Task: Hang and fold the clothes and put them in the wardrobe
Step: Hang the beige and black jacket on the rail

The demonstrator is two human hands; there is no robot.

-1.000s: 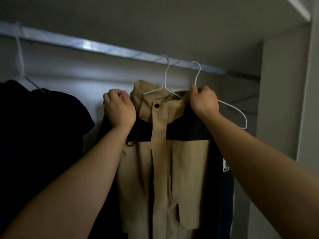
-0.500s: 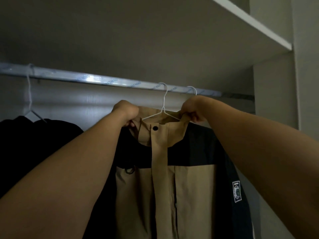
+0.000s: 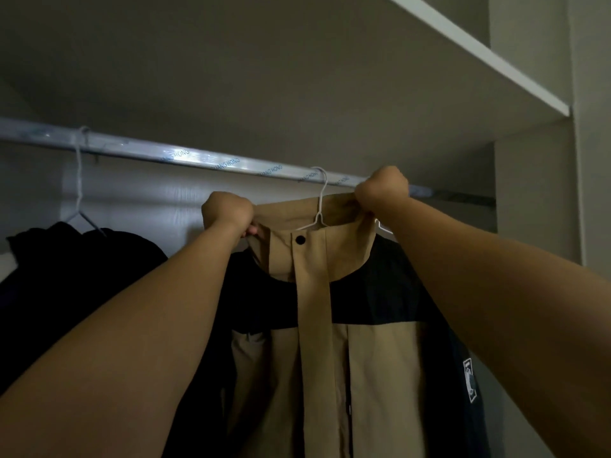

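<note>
Item: tan-and-black jacket (image 3: 373, 365), on a white wire hanger (image 3: 320, 206) hooked over the wardrobe rail (image 3: 198, 159). My left hand (image 3: 226, 214), fingers curled, grips the collar's left edge; my right hand (image 3: 380, 186), fisted, grips its right edge beside the rail. Further left: black garment (image 3: 82, 259), hung.
</note>
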